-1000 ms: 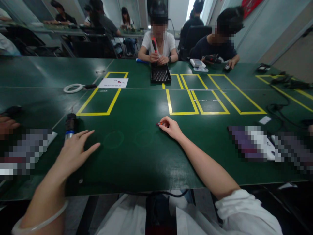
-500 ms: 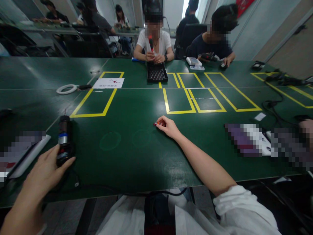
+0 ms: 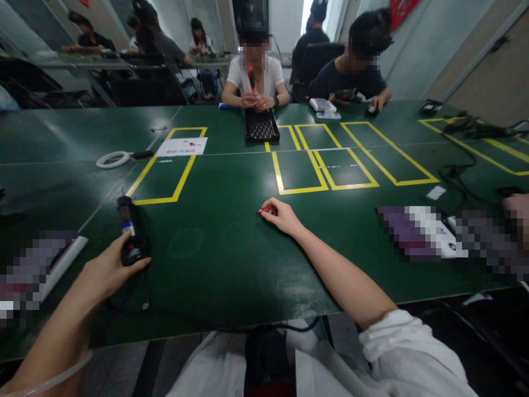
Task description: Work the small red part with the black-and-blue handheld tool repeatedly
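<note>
On the green tabletop [image 3: 231, 275], the tips of the right hand [image 3: 279, 214] are pinched close together around a small red and orange piece [image 3: 260, 212]. It pokes out past the thumb and finger, low over the table, and it is too small for me to tell what it is. That hand has hardly moved since the earlier looks.

The left hand [image 3: 105, 267] has changed more. One second ago its fingers were spread wide over a black electric screwdriver [image 3: 133, 242] with a blue band. Now the thumb is on one side, a finger is on the other, and they have hold of the screwdriver's lower part. Some fingers are hidden. Half a second ago the screwdriver pointed straight ahead; now it slants, with its front end tipped to the left. I can't tell if it is off the table. A black cord [image 3: 177, 318] runs along the near edge.

Farther out, the screwdriver's front end is just beside a corner of the yellow tape [image 3: 156, 201]. A white card [image 3: 182, 146] lies across that tape, with a white coiled cable [image 3: 113, 160] left of it. Across the table, a person in white [image 3: 256, 77] sits behind a black tray [image 3: 262, 138].
</note>
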`<state>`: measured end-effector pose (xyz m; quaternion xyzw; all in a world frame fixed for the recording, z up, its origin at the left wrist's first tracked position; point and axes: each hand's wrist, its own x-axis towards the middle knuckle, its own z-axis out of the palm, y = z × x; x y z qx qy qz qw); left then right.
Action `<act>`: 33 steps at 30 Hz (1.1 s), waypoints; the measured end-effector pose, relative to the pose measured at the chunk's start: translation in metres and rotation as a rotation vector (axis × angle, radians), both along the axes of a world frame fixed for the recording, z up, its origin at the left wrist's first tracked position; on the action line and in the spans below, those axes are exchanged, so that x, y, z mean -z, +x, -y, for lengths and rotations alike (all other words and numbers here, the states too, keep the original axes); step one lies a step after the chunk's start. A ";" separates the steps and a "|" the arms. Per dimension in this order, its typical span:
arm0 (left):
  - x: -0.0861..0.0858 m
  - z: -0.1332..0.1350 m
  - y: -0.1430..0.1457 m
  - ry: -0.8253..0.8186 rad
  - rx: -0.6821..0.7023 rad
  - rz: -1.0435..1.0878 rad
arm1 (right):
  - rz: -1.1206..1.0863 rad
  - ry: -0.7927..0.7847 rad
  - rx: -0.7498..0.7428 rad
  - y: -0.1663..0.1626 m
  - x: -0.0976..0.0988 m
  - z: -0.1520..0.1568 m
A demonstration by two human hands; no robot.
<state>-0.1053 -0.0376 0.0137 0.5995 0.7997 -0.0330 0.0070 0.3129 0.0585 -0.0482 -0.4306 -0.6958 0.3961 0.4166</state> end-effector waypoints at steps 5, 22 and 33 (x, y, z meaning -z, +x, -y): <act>0.000 -0.027 0.058 -0.060 0.166 0.152 | 0.003 -0.004 0.000 0.001 -0.001 0.000; 0.020 -0.089 0.227 0.137 0.624 0.359 | -0.060 0.024 0.064 -0.001 0.004 -0.006; 0.018 -0.074 0.227 0.117 0.643 0.347 | -0.003 0.051 0.111 -0.003 0.003 -0.006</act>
